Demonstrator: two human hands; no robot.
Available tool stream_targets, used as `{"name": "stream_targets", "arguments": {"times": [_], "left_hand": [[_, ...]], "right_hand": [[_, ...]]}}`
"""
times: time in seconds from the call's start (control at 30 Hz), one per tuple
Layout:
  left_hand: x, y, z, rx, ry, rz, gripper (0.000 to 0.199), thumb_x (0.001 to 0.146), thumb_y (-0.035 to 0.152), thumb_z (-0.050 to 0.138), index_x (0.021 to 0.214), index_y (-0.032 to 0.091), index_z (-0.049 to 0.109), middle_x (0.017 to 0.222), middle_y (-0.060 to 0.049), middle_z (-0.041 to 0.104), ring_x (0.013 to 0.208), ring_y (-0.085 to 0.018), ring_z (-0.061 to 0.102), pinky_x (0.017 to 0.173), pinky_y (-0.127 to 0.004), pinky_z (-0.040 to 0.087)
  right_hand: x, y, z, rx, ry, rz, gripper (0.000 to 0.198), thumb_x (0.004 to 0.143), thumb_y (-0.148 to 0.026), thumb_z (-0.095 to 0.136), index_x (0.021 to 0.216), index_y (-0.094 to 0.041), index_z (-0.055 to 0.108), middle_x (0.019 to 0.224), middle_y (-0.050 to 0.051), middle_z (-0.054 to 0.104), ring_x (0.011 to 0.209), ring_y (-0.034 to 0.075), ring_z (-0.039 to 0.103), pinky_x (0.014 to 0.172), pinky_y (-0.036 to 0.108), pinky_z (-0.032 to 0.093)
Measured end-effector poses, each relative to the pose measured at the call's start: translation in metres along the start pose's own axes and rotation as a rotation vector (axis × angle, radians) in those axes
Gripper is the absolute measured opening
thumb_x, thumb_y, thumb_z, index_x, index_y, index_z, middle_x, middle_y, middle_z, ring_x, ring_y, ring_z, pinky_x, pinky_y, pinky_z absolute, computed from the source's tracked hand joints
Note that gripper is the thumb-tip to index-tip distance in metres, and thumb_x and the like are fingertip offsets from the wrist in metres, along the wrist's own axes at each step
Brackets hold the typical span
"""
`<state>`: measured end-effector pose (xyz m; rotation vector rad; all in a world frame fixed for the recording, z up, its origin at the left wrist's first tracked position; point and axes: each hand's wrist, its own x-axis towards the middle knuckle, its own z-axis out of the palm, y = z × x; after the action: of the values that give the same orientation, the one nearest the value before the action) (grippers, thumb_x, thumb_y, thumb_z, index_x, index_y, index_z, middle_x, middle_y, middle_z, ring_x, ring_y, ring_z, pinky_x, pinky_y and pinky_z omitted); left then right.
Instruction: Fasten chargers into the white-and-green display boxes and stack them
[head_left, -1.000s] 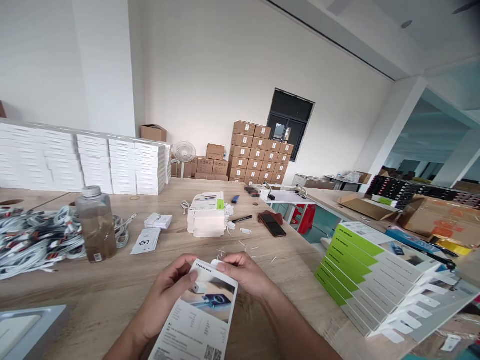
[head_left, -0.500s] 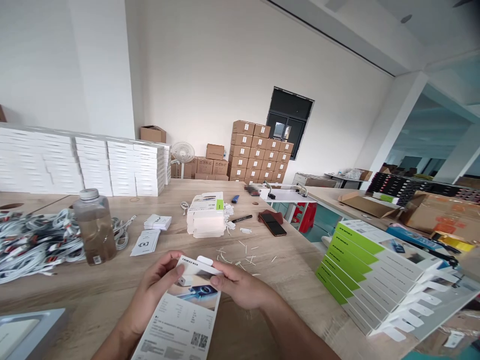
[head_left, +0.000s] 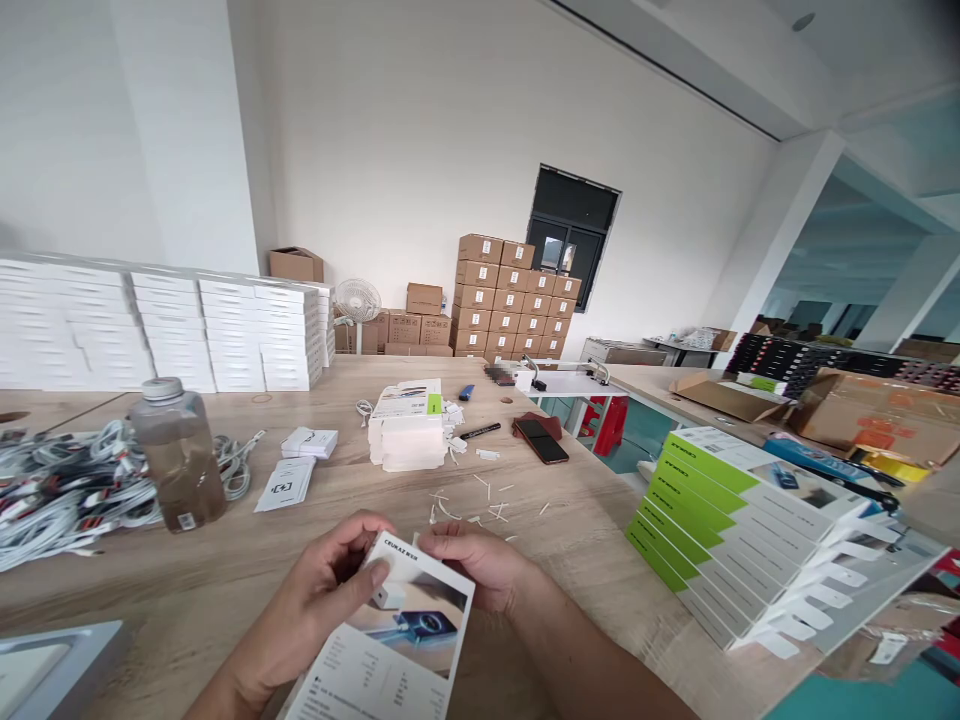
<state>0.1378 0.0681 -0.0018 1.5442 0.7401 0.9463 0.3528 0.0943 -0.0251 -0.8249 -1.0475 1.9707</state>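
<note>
Both hands closed on one flat printed box [head_left: 397,640], held low over the wooden table [head_left: 225,570]: left hand [head_left: 315,590] gripping its top left edge, thumb on the front; right hand [head_left: 472,560] pinching the top right corner. Just beyond the grip, small white scraps [head_left: 480,500]. Farther left, a bottle [head_left: 176,455] and cables [head_left: 60,490]. To the right, a stack of green-edged boxes [head_left: 750,530].

Two bare forearms, no sleeves, left hand [head_left: 315,590], right hand [head_left: 472,560], ringless fingers
</note>
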Motion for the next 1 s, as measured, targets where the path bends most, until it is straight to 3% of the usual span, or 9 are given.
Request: {"name": "stream_targets", "arguments": {"times": [0.13,0.23,0.33,0.4,0.6,0.73,0.77,0.87,1.0], "left_hand": [[0.005,0.000,0.006,-0.044,0.023,-0.021,0.025,0.089,0.037,0.062,0.109,0.024,0.056,0.086,0.000,0.063,0.076,-0.015,0.058,0.067,-0.025,0.048],[0.010,-0.001,0.008,-0.084,0.176,-0.013,0.028,0.086,0.040,0.064,0.106,0.023,0.056,0.086,0.000,0.065,0.073,-0.016,0.060,0.065,-0.025,0.048],[0.015,-0.002,0.005,-0.106,0.396,-0.037,0.034,0.079,0.045,0.069,0.103,0.024,0.057,0.077,0.003,0.065,0.065,-0.015,0.060,0.056,-0.022,0.046],[0.017,-0.003,0.002,-0.146,0.463,-0.069,0.037,0.076,0.047,0.071,0.102,0.025,0.057,0.073,0.004,0.065,0.061,-0.015,0.061,0.054,-0.022,0.045],[0.023,-0.020,-0.002,-0.183,0.429,-0.148,0.027,0.079,0.044,0.064,0.092,0.024,0.051,0.072,0.004,0.067,0.061,-0.016,0.065,0.056,-0.025,0.048],[0.024,-0.035,0.001,-0.122,0.360,-0.246,0.019,0.076,0.035,0.063,0.082,0.020,0.055,0.058,0.001,0.064,0.047,-0.016,0.059,0.044,-0.023,0.042],[0.024,-0.038,0.002,-0.104,0.337,-0.263,0.019,0.074,0.035,0.064,0.083,0.019,0.057,0.056,0.001,0.063,0.044,-0.016,0.056,0.039,-0.022,0.038],[0.022,-0.043,0.005,-0.062,0.293,-0.281,0.026,0.072,0.036,0.065,0.092,0.019,0.060,0.059,0.001,0.061,0.040,-0.015,0.051,0.031,-0.021,0.031],[0.019,-0.045,0.007,-0.023,0.295,-0.267,0.034,0.069,0.029,0.064,0.100,0.016,0.061,0.079,-0.005,0.065,0.045,-0.014,0.052,0.030,-0.021,0.033]], "right_hand": [[0.001,0.000,-0.002,-0.032,0.068,0.001,0.037,0.062,-0.041,0.086,0.072,-0.011,0.066,0.062,0.000,0.066,0.057,0.011,0.059,0.063,0.026,0.044],[-0.002,-0.008,-0.003,-0.002,0.050,0.001,0.048,0.072,-0.057,0.074,0.090,-0.012,0.070,0.082,0.006,0.072,0.075,0.018,0.067,0.075,0.032,0.049],[-0.005,-0.016,-0.003,-0.135,0.058,-0.161,0.049,0.077,-0.057,0.069,0.108,-0.019,0.068,0.100,0.007,0.073,0.088,0.021,0.067,0.077,0.033,0.050],[-0.005,-0.018,-0.005,-0.273,0.072,-0.281,0.045,0.076,-0.049,0.073,0.110,-0.021,0.068,0.100,0.005,0.072,0.087,0.020,0.066,0.074,0.031,0.049],[0.005,-0.005,-0.020,-0.566,0.165,-0.275,0.037,0.080,-0.049,0.067,0.100,-0.018,0.072,0.089,0.006,0.073,0.081,0.023,0.066,0.073,0.036,0.050],[0.016,-0.011,-0.017,-0.953,0.465,-0.553,0.033,0.085,-0.047,0.060,0.091,-0.018,0.073,0.090,0.008,0.073,0.083,0.024,0.064,0.078,0.036,0.048],[0.022,-0.015,-0.009,-1.013,0.483,-0.610,0.030,0.087,-0.045,0.059,0.092,-0.018,0.072,0.090,0.008,0.073,0.082,0.023,0.064,0.077,0.035,0.048],[0.053,-0.027,0.031,-1.284,0.269,-0.683,0.025,0.092,-0.037,0.051,0.094,-0.022,0.071,0.091,0.005,0.073,0.083,0.020,0.065,0.077,0.031,0.048],[0.121,-0.028,0.091,-1.770,-0.089,-0.597,0.024,0.090,-0.032,0.055,0.110,-0.026,0.067,0.115,0.003,0.070,0.105,0.020,0.063,0.091,0.030,0.046]]}}
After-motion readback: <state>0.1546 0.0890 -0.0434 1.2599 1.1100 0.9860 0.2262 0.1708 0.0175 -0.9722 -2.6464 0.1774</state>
